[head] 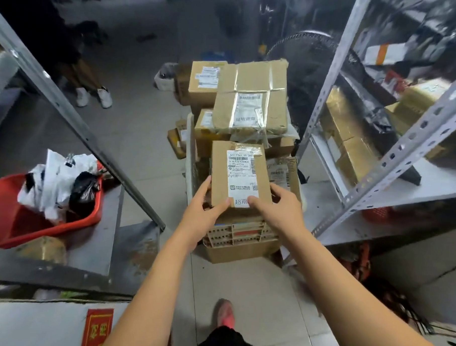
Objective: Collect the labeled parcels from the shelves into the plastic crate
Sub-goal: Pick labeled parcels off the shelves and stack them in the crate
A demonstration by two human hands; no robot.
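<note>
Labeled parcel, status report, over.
The left hand and right hand grip the labeled parcel, label up. Held over the crate. Ahead, stacked boxes crowd the crate, little room left.

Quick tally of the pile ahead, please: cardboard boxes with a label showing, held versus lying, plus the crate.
Held labeled box, in left hand and right hand: 1
Labeled boxes lying in the pile: 4: large taped box, rear box, left box, right box
Plastic crate: 1
Total: 6
Lower boxes are hidden, uncounted.
</note>
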